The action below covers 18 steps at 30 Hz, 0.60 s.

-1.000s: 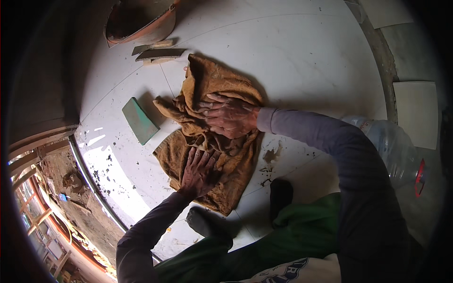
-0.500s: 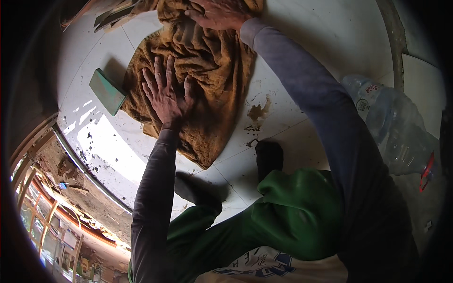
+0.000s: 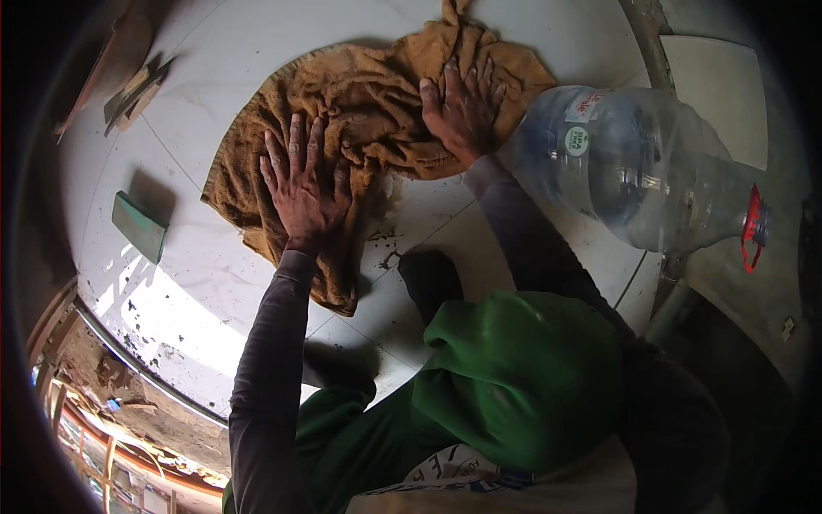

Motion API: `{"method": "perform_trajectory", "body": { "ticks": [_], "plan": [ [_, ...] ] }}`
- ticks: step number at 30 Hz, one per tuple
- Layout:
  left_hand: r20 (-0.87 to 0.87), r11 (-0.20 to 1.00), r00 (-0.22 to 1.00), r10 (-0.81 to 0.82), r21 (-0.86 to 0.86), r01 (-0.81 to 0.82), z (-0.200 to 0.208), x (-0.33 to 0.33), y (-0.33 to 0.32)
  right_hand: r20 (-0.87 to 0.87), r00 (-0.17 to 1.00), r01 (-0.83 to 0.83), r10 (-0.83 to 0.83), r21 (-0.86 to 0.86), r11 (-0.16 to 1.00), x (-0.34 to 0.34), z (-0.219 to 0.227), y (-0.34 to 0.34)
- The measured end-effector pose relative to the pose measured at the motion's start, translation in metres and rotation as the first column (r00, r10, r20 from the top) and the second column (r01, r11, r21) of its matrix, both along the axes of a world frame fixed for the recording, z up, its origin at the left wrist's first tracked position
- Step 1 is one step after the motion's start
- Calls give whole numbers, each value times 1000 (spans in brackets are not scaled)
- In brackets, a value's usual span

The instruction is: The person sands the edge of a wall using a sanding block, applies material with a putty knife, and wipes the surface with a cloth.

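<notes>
A wrinkled brown towel point(image 3: 377, 94) lies spread over the white tiled floor point(image 3: 214, 111). My left hand point(image 3: 306, 193) rests flat on its left part, fingers spread. Toward the towel's right end, my right hand point(image 3: 465, 111) presses down with the fingers stretched out and slightly apart. Neither hand grips the cloth. Just right of my right hand, a large clear plastic water bottle point(image 3: 634, 163) with a red handle lies on its side, close to the towel's edge. Brown wet smears point(image 3: 383, 236) show on the tiles below the towel.
Left of the towel lies a green block point(image 3: 139, 226). Several wooden scraps point(image 3: 137, 96) are at the upper left. Dark specks dot the sunlit tiles near a metal threshold point(image 3: 154, 364). A pale flat panel point(image 3: 717, 94) lies beyond the bottle. My dark-socked foot point(image 3: 428, 278) is near the towel.
My right hand has come nearer and to the right, and the towel now stretches sideways between both hands. My view has shifted, bringing the bottle further into the picture.
</notes>
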<state>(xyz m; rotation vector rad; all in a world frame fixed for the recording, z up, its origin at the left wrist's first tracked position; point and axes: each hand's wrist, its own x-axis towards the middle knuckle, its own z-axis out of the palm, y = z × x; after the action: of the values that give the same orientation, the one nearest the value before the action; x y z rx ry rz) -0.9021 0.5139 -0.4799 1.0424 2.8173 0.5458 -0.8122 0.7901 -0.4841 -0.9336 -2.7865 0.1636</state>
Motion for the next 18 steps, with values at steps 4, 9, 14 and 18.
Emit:
{"method": "perform_trajectory", "body": {
  "ticks": [4, 9, 14, 18],
  "plan": [
    [81, 990, 987, -136, 33, 134, 6, 2, -7, 8, 1000, 30, -30, -32, 999, 65, 7, -32],
    [190, 990, 972, -135, 52, 128, 35, 46, -15, 12, 988, -156, 156, -32, 987, 158, 19, -41],
    [236, 996, 968, -89, -4, 93, 31, 93, -24, 34, 991, -136, 133, 95, 986, 204, 12, -109],
    [259, 984, 952, -166, 110, 142, 20, 111, 20, -3, 927, -346, 374, 376, 860, 226, -3, -95]
  ]
}}
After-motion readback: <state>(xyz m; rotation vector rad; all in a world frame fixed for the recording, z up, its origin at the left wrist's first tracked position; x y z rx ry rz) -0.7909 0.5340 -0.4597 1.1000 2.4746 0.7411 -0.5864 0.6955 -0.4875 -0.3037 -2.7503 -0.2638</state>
